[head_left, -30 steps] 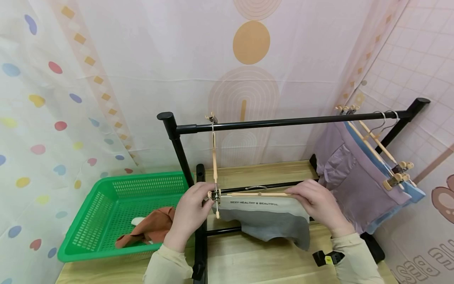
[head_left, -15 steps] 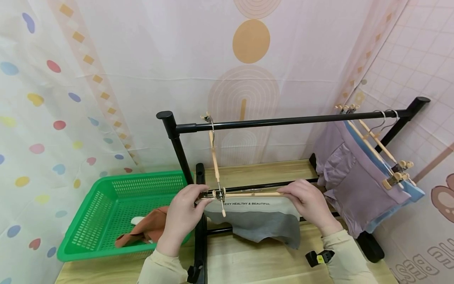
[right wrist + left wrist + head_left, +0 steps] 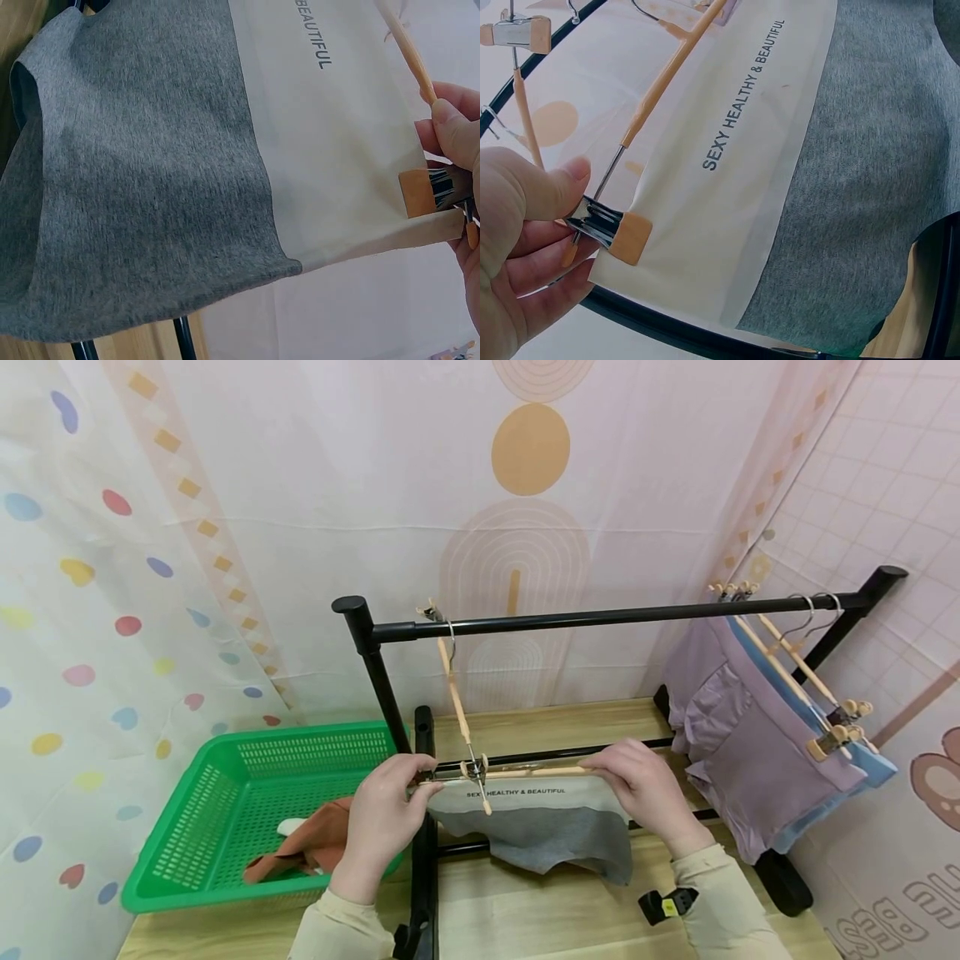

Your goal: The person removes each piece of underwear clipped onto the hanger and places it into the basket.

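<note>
Head view: both hands work below the rail point(image 3: 585, 617) of a black rack standing on the tabletop point(image 3: 607, 713). The gray garment point(image 3: 555, 835) hangs between them from a wooden clip hanger point(image 3: 551, 772), its lower edge free. The left hand point(image 3: 386, 814) is nearly closed, thumb and fingers pinching the left clip point(image 3: 632, 238); that clip bites the pale waistband near its corner. The right hand point(image 3: 637, 789) pinches the wooden bar beside the right clip point(image 3: 418, 193).

Clearance: a second hanger point(image 3: 456, 700) hangs near the rail's left end, and its near end crosses in front of the waistband; contact cannot be told. To the right, a gap separates the garment's right edge from the lilac garment point(image 3: 742, 768) and blue garment point(image 3: 881, 770) at the rail's right end. The green basket point(image 3: 225, 897), holding a brown cloth point(image 3: 315, 839), occupies the tabletop's left end, just beside the left post point(image 3: 386, 693).

Compared with one second earlier, both hands and the gray garment sit farther left; the second hanger is turned, its near end swung rightward. The basket and the lilac garment show the same positions.
</note>
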The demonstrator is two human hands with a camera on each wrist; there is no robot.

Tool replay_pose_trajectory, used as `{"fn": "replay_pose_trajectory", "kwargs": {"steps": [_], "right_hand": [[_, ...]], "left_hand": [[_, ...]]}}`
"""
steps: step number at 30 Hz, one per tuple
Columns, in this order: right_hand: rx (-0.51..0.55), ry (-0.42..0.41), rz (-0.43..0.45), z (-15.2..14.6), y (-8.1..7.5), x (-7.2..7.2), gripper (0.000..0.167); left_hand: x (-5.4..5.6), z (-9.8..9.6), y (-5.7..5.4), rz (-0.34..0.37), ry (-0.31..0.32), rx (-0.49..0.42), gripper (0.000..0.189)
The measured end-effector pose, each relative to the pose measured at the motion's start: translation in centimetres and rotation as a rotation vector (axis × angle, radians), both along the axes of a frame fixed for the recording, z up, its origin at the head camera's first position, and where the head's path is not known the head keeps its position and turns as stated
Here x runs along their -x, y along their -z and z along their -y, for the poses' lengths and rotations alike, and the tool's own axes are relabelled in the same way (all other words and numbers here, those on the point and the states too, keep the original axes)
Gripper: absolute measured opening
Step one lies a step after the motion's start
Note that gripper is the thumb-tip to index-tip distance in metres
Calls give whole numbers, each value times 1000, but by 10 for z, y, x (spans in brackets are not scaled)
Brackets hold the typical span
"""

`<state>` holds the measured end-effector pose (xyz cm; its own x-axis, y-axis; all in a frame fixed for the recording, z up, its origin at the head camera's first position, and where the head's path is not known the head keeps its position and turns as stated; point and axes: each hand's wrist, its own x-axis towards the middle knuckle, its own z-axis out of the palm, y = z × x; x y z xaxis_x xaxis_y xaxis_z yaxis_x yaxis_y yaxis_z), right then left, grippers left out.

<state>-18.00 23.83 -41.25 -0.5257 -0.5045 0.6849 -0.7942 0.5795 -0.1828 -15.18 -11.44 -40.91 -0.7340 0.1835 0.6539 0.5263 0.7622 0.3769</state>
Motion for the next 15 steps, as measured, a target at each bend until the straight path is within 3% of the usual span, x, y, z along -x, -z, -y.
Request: {"fn": "replay_pose_trajectory", "kwargs": {"steps": [8, 9, 15], "right_hand": [[22, -13, -32, 3, 1, 1, 29], [23, -16, -39, 3, 1, 1, 36], [10, -4, 17, 2, 5, 1, 28]], "left_hand": [[-1, 1, 1, 0, -6, -17, 28], [-1, 1, 2, 2, -7, -19, 28], [0, 2, 2, -2, -11, -19, 29]]}}
